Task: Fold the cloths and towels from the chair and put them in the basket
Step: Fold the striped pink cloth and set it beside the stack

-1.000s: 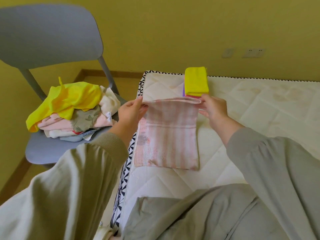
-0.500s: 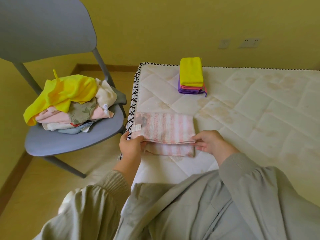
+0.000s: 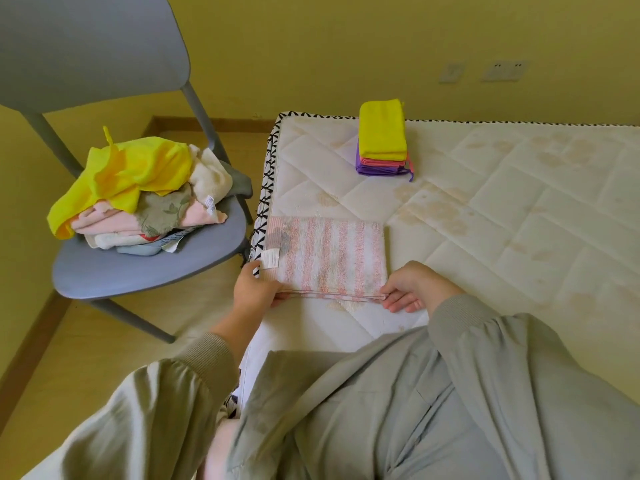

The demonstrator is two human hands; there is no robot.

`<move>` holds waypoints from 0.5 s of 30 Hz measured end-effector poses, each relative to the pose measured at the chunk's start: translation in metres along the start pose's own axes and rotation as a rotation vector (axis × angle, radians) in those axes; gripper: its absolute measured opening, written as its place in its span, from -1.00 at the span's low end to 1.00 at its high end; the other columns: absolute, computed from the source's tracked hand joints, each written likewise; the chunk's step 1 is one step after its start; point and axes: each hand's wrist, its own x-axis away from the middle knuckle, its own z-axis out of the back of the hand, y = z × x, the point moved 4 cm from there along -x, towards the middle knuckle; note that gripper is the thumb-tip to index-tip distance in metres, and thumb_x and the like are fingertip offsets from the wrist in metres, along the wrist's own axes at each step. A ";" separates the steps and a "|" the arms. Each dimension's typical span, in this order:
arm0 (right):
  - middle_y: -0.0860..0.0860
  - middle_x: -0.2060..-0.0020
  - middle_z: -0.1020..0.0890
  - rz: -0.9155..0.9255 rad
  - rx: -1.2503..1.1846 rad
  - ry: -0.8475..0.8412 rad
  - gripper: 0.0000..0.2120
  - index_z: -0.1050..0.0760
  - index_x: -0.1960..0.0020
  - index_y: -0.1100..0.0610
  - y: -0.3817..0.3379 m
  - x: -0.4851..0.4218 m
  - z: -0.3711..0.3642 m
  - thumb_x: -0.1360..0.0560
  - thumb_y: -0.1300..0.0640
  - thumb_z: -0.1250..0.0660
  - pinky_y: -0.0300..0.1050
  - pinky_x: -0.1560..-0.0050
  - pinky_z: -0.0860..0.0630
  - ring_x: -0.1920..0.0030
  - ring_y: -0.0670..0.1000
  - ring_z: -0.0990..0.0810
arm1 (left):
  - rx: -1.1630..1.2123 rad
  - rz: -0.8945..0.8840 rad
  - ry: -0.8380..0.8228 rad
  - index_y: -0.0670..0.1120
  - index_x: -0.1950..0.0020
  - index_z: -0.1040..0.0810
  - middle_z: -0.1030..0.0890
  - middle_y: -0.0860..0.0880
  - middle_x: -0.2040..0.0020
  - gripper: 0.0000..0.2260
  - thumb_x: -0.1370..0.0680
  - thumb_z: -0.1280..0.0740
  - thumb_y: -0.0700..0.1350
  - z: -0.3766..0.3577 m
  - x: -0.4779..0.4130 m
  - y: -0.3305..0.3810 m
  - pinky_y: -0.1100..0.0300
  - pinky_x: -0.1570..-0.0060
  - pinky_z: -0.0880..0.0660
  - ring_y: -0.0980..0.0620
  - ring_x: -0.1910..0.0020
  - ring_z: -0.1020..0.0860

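Observation:
A pink and white striped towel [image 3: 329, 254] lies folded in half on the near left corner of the mattress [image 3: 502, 202], its white label at the left edge. My left hand [image 3: 254, 289] grips the towel's near left corner. My right hand [image 3: 412, 285] pinches the near right corner, thumb on top and fingers under the edge. To the left, a grey chair [image 3: 138, 271] carries a loose pile of cloths [image 3: 138, 188] with a yellow one on top. No basket is in view.
A stack of folded cloths [image 3: 382, 140], yellow over pink and purple, sits at the mattress's far edge by the yellow wall. Wall sockets [image 3: 505, 69] are behind it. My grey-clad legs fill the foreground, with wooden floor between chair and mattress.
Both hands brought the towel's raised upper edge down toward me and laid it over the lower half. The towel now lies folded in half and flat, edges lined up at the near side.

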 end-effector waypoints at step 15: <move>0.07 0.43 -0.54 -0.011 0.184 0.057 -0.78 -0.39 0.21 0.20 -0.007 0.010 -0.002 -0.60 0.17 -0.18 -0.34 0.52 -0.30 0.56 -0.06 -0.44 | -0.337 -0.148 0.010 -0.03 -0.47 -0.23 -0.59 -0.11 0.16 -0.43 -0.49 -0.28 -0.23 0.005 0.003 0.003 0.13 0.40 -0.55 -0.04 0.32 -0.56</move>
